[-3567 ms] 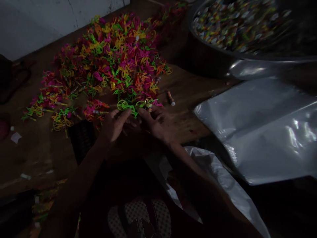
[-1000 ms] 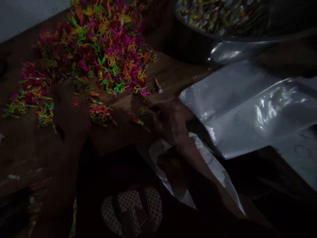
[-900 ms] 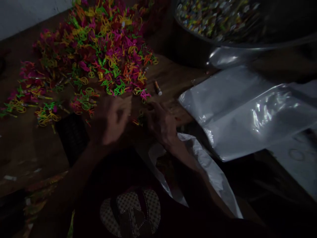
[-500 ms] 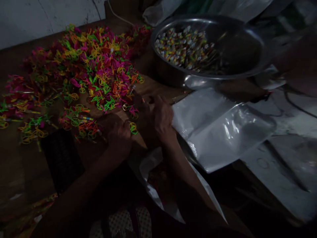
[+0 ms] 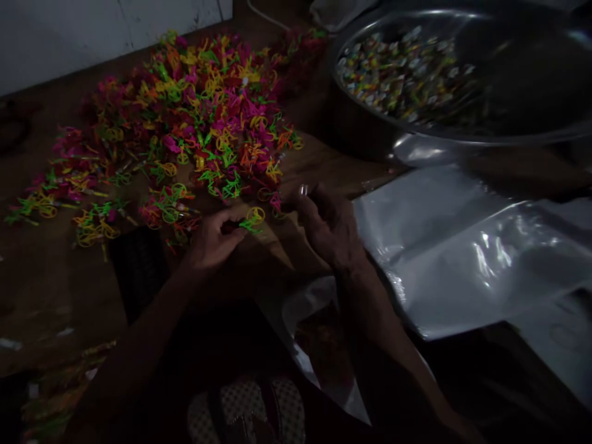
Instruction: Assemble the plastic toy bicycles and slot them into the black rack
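Observation:
My left hand [image 5: 210, 243] is closed in a pinch at the near edge of the pile. Its fingertips grip a small green and yellow plastic toy bicycle [image 5: 252, 221]. To the right, my right hand [image 5: 330, 228] has its fingers curled, with a small clear shiny piece [image 5: 303, 190] at the fingertips. Dim light hides the piece's exact kind. Beyond both hands spreads a heap of pink, yellow, green and orange toy bicycles [image 5: 222, 117] on the wooden table [image 5: 319, 160]. Some of them are joined to thin sticks or tubes.
A large metal basin [image 5: 402, 139] with many small colourful pieces stands at the back right. Clear plastic bags [image 5: 444, 259] lie beside my right forearm. A dark block [image 5: 139, 265] sits near my left forearm. Below, an open bag [image 5: 309, 364] hangs by my lap.
The view has swung left, so things sit further right in it. My hands are a little further apart. The clear piece now shows at my right fingertips, and the bicycle shows more clearly in my left.

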The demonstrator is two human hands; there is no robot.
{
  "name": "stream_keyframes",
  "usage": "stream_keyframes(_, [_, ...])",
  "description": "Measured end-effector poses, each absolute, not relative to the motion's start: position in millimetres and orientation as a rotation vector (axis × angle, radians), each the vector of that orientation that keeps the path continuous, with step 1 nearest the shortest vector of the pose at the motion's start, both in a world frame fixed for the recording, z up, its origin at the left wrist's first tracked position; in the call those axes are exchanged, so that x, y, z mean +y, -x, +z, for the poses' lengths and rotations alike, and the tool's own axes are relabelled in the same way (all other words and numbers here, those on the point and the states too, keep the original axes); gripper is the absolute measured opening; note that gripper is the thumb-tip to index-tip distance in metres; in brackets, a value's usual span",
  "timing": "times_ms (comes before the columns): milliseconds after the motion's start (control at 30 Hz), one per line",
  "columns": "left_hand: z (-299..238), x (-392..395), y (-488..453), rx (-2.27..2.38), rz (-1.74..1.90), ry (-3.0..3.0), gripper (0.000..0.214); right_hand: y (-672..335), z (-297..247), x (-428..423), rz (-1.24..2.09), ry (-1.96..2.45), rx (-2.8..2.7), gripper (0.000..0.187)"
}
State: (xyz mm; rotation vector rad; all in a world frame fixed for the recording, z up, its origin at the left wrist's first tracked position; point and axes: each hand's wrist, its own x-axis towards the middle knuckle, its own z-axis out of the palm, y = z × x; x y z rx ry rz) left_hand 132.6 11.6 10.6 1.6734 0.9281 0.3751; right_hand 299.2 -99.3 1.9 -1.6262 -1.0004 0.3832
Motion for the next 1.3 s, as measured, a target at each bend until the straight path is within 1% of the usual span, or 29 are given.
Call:
stream_keyframes(67, [14,11,-125,0.922,0.499,-1.947,0.016,-290,7,-97,0.454,1.576,-1.023,0.025])
stream_keyframes(167, [13,12,-117,0.839,0.658,-2.277,0.014,-272,10,-94,0.599,1.562,-1.082,0.033])
stream_keyframes(267, [9,9,-115,0.722,0.664,-2.522,0.012,-256,10,-92,0.748,1.519,-1.020,0.035])
stream_keyframes(333, [9,3,-115,0.654,0.679,-2.565,0.015,-253,8,-91,0.758,1.473,-0.917,0.036])
stream_keyframes(367, [10,0,-114,0.619,0.710,-2.527,0.019,-253,6,-90,0.734,1.464,-0.875,0.034])
stream_keyframes(467, [16,-6,-110,0.643,0.795,-2.175,0.046,-260,3,-90,0.668,1.460,-0.878,0.025])
stream_keyframes(500, [18,-6,-108,0.716,0.790,-1.996,0.048,-262,3,-90,0.665,1.457,-0.917,0.023])
stream_keyframes(567, [20,-2,-106,0.848,0.673,-1.620,0.040,-264,2,-90,0.683,1.450,-1.020,0.022])
stream_keyframes(633, [20,4,-105,0.848,0.476,-1.330,0.035,-262,1,-89,0.681,1.435,-1.121,0.025])
stream_keyframes(733, [15,12,-108,0.756,0.318,-1.135,0.027,-260,-2,-83,0.628,1.365,-1.241,0.033])
stream_keyframes(833, [9,15,-112,0.759,0.328,-1.087,0.024,-263,-8,-81,0.562,1.437,-1.247,0.039])
stream_keyframes(967, [13,14,-120,0.855,0.327,-0.946,0.014,-268,-9,-92,0.390,1.637,-1.227,0.025])
stream_keyframes(1067, [20,10,-122,0.874,0.360,-0.830,0.007,-264,-4,-104,0.372,1.584,-1.282,0.025])
stream_keyframes(1167, [24,5,-118,0.848,0.437,-0.771,0.009,-258,3,-109,0.253,1.498,-1.200,0.015])
stream_keyframes(1233, [25,3,-114,0.816,0.452,-0.754,0.011,-256,5,-107,0.280,1.489,-1.045,0.014])
stream_keyframes(1300, [25,2,-109,0.779,0.430,-0.752,0.012,-253,4,-105,0.429,1.447,-0.865,0.018])
